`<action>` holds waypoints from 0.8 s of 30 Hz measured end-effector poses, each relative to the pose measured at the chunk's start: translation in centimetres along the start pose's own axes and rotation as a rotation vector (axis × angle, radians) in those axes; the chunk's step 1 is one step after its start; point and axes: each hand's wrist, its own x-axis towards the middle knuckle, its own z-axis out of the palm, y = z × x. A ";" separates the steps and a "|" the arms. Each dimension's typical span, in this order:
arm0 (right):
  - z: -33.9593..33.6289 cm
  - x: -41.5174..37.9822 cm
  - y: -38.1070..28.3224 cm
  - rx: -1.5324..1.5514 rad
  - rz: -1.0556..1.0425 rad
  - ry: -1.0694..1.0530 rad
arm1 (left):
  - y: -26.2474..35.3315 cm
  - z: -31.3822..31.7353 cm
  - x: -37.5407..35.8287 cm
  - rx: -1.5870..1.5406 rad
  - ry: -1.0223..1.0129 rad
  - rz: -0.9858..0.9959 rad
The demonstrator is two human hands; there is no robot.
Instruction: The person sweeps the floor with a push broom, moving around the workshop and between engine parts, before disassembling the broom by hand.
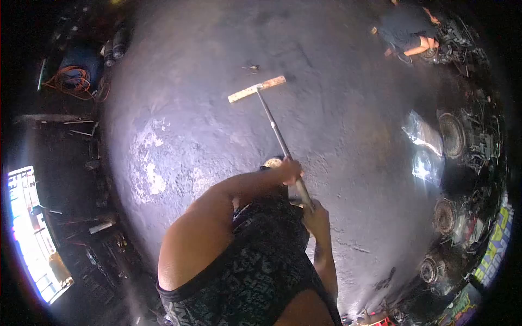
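Note:
A long-handled push broom (276, 129) stretches forward from my body over the dark floor. Its pale wooden head (246, 93) lies crosswise on the floor; any bristles under it cannot be made out. My left hand (291, 171) is wrapped round the handle at mid-length. Lower down, near my body, my right hand (316, 217) grips the same handle close to its end. A small scrap of debris (251, 68) lies just beyond the head. The toe of my shoe (272, 162) shows beside my left hand.
Wheel-like round parts and machinery (452, 136) line the right side, with shiny plastic sheeting (423, 136) before them. Another person (405, 30) crouches at the far right. Orange cable (73, 79), cylinders (115, 46) and tools stand along the left, near a bright window (32, 233).

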 end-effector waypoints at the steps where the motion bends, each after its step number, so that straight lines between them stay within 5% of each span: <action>1: 1.1 1.6 0.6 -0.038 -0.064 0.033 | -0.9 -1.5 0.2 0.081 -0.133 -0.035; 3: 2.6 4.5 -0.1 -0.056 -0.106 0.049 | -4.4 2.7 2.9 -0.180 0.154 -0.335; 5: 4.9 7.4 1.2 -0.093 -0.220 0.103 | -8.0 5.2 4.5 0.079 0.281 -0.241; 8: 1.2 5.9 2.0 0.001 -0.275 0.159 | -3.9 -0.6 3.1 0.195 0.299 -0.192; 13: -6.7 -5.2 13.1 0.175 -0.176 0.071 | 11.7 0.2 5.8 0.099 0.111 -0.116; 15: -11.1 -11.0 17.5 0.141 -0.141 0.195 | 19.7 -0.7 7.4 -0.008 0.015 -0.063; 16: -13.9 -13.4 18.6 0.135 -0.047 0.185 | 22.1 3.0 9.2 0.024 0.282 0.156; 17: -16.1 -15.8 20.2 0.127 0.060 0.168 | 25.9 2.0 10.6 0.083 0.039 0.203; 18: -17.1 -17.4 22.6 0.089 0.090 0.185 | 28.3 6.2 13.3 0.068 0.261 0.282; 19: -18.2 -18.7 25.1 0.050 0.113 0.199 | 30.9 7.5 15.0 0.005 0.204 0.300; 24: -17.7 -17.2 32.5 0.067 0.118 0.182 | 34.1 5.9 18.3 -0.050 -0.099 0.168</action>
